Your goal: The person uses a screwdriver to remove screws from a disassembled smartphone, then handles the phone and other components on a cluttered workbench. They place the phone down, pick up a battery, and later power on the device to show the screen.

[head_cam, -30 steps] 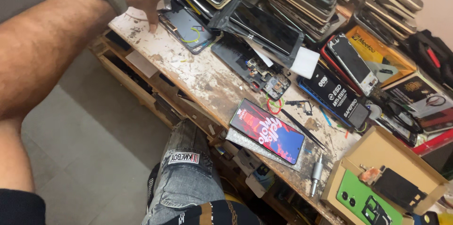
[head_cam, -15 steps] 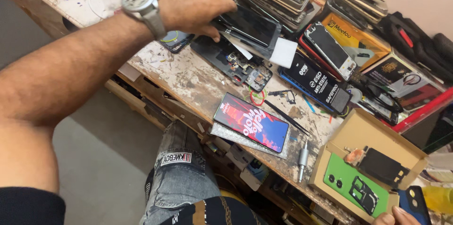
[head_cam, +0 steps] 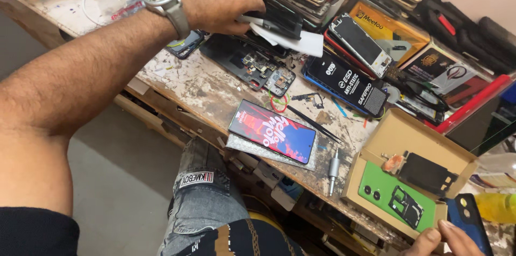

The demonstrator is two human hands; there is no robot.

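Note:
My left hand (head_cam: 223,3), with a metal watch on the wrist, reaches across the bench to the far stacks of phones. Its fingers are closed on a dark phone panel (head_cam: 275,20) lying over a white sheet (head_cam: 301,44). My right hand (head_cam: 442,240) shows only at the bottom right edge, fingers on a dark blue phone back cover (head_cam: 472,218). A phone with a lit red and blue screen (head_cam: 273,131) lies on a grey pad near the bench's front edge. An opened phone with a bare circuit board (head_cam: 258,65) lies just below my left hand.
A cardboard box (head_cam: 398,138) holds a green back cover (head_cam: 387,191) and a black part. A small screwdriver (head_cam: 334,170) and a thin black tool (head_cam: 314,124) lie by the lit phone. A black anti-static mat pack (head_cam: 349,84) and several boxes crowd the right. My knee (head_cam: 204,202) is under the bench.
My left hand slid right along the stacks and closed on the dark panel. My right hand with the blue cover came into view at the bottom right.

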